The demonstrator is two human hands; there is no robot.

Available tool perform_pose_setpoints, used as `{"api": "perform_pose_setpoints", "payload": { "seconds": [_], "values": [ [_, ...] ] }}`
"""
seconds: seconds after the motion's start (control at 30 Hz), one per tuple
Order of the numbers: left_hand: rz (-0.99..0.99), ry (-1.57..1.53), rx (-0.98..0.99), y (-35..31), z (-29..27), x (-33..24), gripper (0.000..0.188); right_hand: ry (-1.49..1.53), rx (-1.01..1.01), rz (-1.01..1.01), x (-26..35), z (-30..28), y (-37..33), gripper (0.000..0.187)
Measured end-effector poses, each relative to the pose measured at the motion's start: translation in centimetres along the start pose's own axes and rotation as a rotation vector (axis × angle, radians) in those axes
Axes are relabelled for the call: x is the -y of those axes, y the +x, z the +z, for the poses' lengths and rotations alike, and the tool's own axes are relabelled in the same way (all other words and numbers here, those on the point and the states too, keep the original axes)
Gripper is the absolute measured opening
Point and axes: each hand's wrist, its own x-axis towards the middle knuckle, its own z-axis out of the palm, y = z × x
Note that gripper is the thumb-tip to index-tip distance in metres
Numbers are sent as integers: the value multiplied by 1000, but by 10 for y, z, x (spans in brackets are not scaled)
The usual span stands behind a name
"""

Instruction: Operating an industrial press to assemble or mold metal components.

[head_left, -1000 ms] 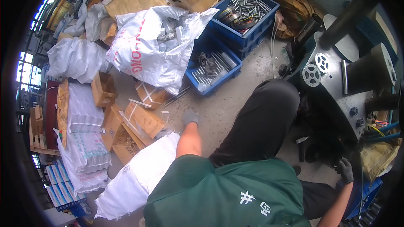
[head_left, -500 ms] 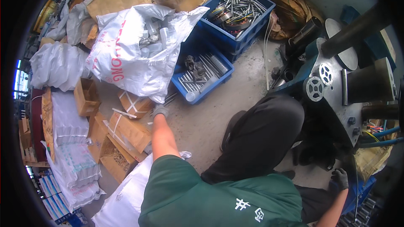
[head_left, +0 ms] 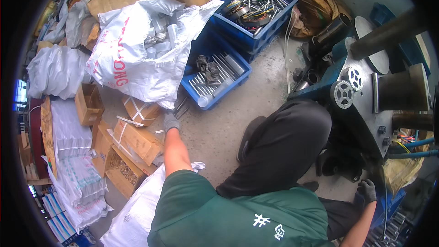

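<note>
My left hand [head_left: 171, 122], in a grey glove, reaches down to the floor beside a strapped cardboard box [head_left: 139, 111]. A few thin metal rods [head_left: 182, 108] lie just past its fingertips, close to the lower corner of a white woven sack [head_left: 137, 55]. Its fingers point away from me and are mostly hidden, so a grip on a rod cannot be made out. Low at the right, my right hand [head_left: 367, 192], also gloved, is held beside my leg near a blue bin [head_left: 388, 208]. Its fingers are loosely bent and apart, with nothing visible in them.
Clear plastic tubes fill the open sack. One blue crate [head_left: 216, 98] holds metal rods and a dark rag; another [head_left: 274, 23] holds rods and wound coils. A machine with a metal plate [head_left: 366, 96] stands at right. Opened cartons [head_left: 125, 174] and white packages [head_left: 75, 151] lie left.
The view has shifted slightly, moving the crates and sack a little up and left in the picture. My left hand stays low by the rods; my right hand has barely moved.
</note>
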Motion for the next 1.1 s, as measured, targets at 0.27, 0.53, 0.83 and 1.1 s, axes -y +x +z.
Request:
{"api": "perform_pose_setpoints", "payload": {
  "seconds": [0.27, 0.53, 0.83, 1.1],
  "values": [
    [11, 21, 55, -59, 18, -56, 38, -75, -36, -53, 38, 8, -37, 25],
    [-51, -359, 90, -128, 47, -94, 45, -114, -115, -105, 139, 38, -60, 18],
    [263, -1150, 91, -184, -21, -204, 20, -119, -629, -717, 282, 38, -46, 21],
    [678, -2059, 55, -265, -347, -327, 29, -476, -1022, -543, 286, 35, 22, 23]
  ]
}}
